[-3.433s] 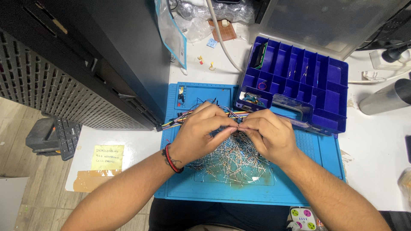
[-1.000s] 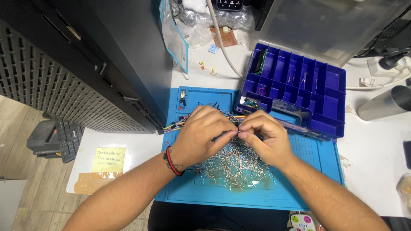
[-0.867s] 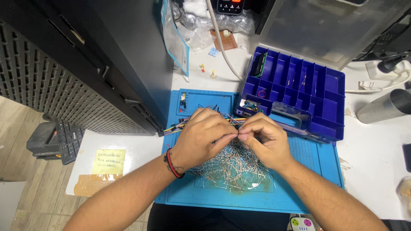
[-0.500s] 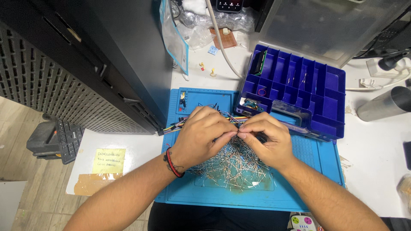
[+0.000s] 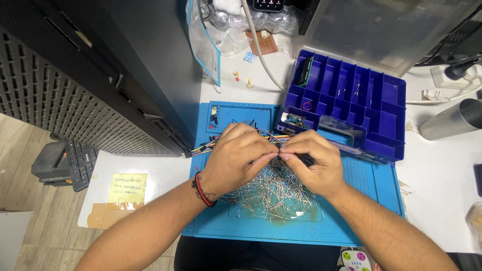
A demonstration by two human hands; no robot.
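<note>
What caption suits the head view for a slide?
Both hands, left and right, pinch small wire-legged parts above a blue mat.

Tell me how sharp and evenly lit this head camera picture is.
Head view: mostly sharp, the hands and resistor pile well lit; the black cabinet at left is dark; wide-lens bending shows at the frame edges.

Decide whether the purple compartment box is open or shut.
Open: the purple compartment box shows its bare dividers, with its clear lid raised behind.

White desk (cluttered), wood floor.
</note>
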